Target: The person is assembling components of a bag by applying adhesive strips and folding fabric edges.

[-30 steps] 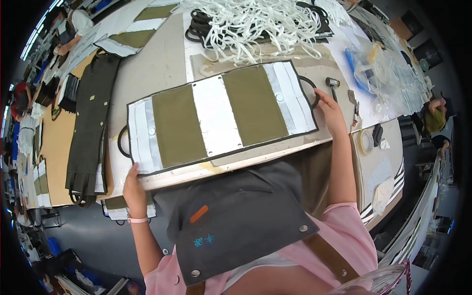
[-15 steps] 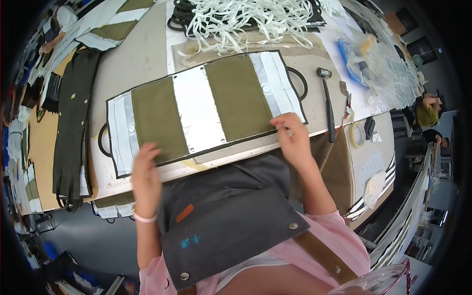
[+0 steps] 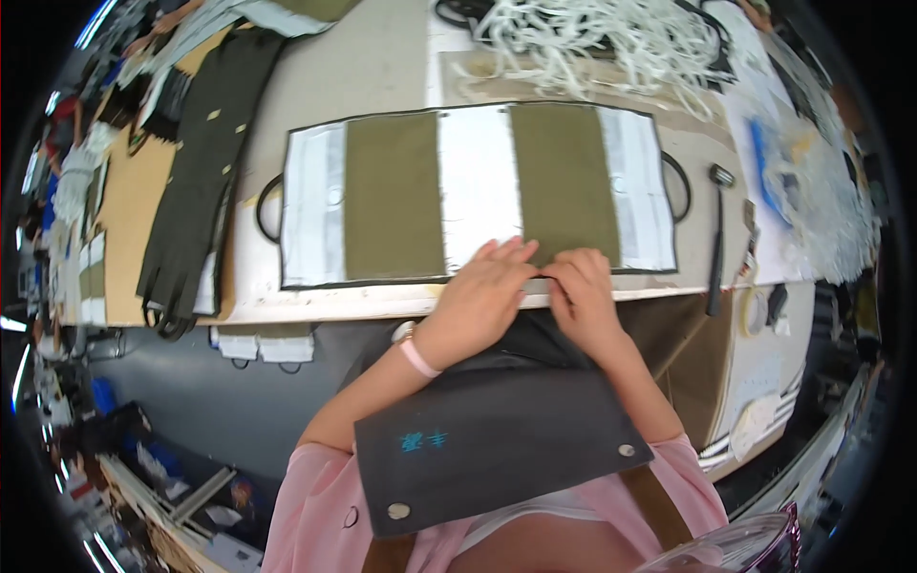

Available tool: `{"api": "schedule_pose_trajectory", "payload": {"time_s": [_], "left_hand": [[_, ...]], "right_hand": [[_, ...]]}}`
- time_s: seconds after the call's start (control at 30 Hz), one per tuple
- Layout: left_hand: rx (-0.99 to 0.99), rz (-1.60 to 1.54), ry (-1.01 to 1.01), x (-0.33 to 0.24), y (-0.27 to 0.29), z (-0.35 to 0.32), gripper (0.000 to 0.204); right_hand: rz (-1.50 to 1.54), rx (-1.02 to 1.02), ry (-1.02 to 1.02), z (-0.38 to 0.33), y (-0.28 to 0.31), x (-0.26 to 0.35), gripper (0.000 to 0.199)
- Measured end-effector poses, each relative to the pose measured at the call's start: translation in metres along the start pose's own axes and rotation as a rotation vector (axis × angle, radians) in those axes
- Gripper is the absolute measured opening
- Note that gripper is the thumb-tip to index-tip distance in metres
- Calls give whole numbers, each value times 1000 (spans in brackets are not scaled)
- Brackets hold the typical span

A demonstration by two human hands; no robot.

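Pale and cluttered, the counter [image 3: 382, 67] carries a flat rectangular fabric panel with olive-green and shiny silver-white stripes and black edging [image 3: 478, 196], lying spread out close to the near edge. Both hands meet at the panel's near edge, side by side and almost touching: the left hand [image 3: 484, 286] and the right hand [image 3: 579, 286] each curl their fingers and pinch that hem. A black-handled hammer [image 3: 716, 239] lies just right of the panel, a tangle of white cord [image 3: 611, 38] beyond it, and dark olive fabric strips [image 3: 196, 162] to its left.

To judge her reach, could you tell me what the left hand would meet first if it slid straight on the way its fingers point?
Probably the olive stripe of the striped panel; the left hand already rests on its near edge.
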State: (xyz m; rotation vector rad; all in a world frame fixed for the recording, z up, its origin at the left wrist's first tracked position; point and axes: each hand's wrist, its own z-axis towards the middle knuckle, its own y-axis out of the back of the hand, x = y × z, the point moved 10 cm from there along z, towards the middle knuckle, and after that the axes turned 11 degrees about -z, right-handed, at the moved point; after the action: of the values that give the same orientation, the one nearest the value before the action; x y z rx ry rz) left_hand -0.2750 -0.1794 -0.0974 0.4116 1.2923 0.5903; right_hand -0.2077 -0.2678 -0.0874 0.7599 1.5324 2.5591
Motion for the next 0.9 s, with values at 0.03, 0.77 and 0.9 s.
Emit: {"api": "schedule_pose_trajectory", "payload": {"time_s": [0.03, 0.77, 0.9], "left_hand": [[-6, 48, -24, -2, -2, -1, 34], [-654, -677, 307, 116, 179, -129, 34], [-667, -781, 324, 131, 175, -135, 34]], "right_hand": [[-21, 2, 4, -2, 1, 0, 26], [365, 324, 204, 93, -117, 149, 23], [269, 366, 195, 99, -134, 159, 20]]}}
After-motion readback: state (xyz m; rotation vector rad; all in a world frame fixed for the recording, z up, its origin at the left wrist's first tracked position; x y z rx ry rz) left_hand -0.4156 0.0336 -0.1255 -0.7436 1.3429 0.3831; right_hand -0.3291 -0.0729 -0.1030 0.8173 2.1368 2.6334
